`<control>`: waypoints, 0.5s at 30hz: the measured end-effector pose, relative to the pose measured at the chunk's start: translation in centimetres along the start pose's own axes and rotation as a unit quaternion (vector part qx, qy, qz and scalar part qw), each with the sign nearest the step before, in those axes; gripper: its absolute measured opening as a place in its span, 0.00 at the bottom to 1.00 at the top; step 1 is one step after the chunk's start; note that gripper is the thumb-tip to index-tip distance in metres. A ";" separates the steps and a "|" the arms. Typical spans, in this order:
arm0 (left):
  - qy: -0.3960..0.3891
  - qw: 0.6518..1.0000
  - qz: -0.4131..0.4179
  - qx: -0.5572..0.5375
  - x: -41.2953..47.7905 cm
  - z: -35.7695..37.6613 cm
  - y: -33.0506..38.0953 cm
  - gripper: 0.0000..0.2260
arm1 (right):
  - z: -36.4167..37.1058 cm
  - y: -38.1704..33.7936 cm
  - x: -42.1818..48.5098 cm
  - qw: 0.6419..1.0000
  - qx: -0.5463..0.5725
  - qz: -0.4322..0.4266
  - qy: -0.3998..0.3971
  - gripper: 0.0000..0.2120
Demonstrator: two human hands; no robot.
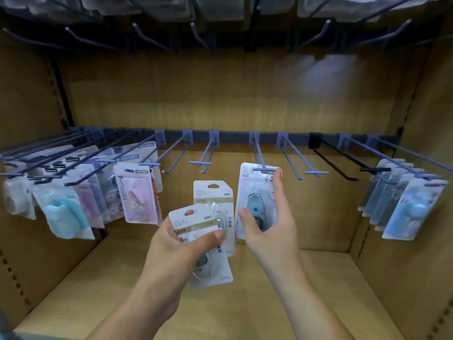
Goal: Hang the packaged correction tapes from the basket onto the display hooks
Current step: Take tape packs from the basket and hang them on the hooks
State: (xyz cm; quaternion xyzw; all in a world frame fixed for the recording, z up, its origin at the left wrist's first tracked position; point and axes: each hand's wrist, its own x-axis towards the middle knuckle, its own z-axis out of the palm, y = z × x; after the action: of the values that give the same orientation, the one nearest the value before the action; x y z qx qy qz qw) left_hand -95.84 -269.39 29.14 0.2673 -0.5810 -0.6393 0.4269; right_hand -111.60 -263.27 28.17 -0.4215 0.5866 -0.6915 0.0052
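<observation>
While the left hand (171, 246) grips two white carded tapes (212, 192), the right hand (269, 222), seemingly pinching a grey blister pack (252, 190), should slide it squarely along the blue wire hook (258, 153).

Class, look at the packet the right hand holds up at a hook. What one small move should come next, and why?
Probably slide the packet back along the hook, then let go. The right hand grips it with its top edge at the hook's front tip, so it looks barely threaded, if at all. The left hand holds two more packets.
</observation>
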 end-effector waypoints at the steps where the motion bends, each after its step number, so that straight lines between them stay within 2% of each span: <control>1: -0.001 1.000 0.001 -0.006 0.3 0.1 0.0 0.21 | 0.1 0.2 -0.3 1.000 -0.019 -0.010 0.008 0.44; 4: -0.002 1.000 0.009 -0.019 1.0 0.3 -0.3 0.23 | 0.1 0.7 -0.4 0.999 -0.030 0.001 0.023 0.40; 7: 0.002 1.000 0.016 -0.026 1.1 0.2 -0.3 0.23 | 0.2 0.7 1.2 0.998 -0.026 0.051 -0.008 0.38; 11: 0.019 0.999 0.014 -0.035 0.9 -0.4 -0.4 0.23 | 0.0 0.5 3.2 0.991 -0.087 0.091 -0.034 0.34; 13: 0.023 0.999 0.010 -0.037 0.7 -0.9 -0.5 0.22 | -0.3 0.5 2.6 0.990 -0.127 0.061 0.014 0.31; 15: 0.025 0.999 0.010 -0.030 0.5 -1.2 -0.3 0.22 | -0.1 0.4 0.7 0.982 -0.163 -0.008 0.098 0.22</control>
State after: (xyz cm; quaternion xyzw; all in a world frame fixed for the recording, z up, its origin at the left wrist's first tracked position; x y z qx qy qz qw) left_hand -95.16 -270.40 28.70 0.2644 -0.5530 -0.6454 0.4557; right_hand -112.30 -263.69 28.25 -0.3519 0.6854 -0.6247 -0.1268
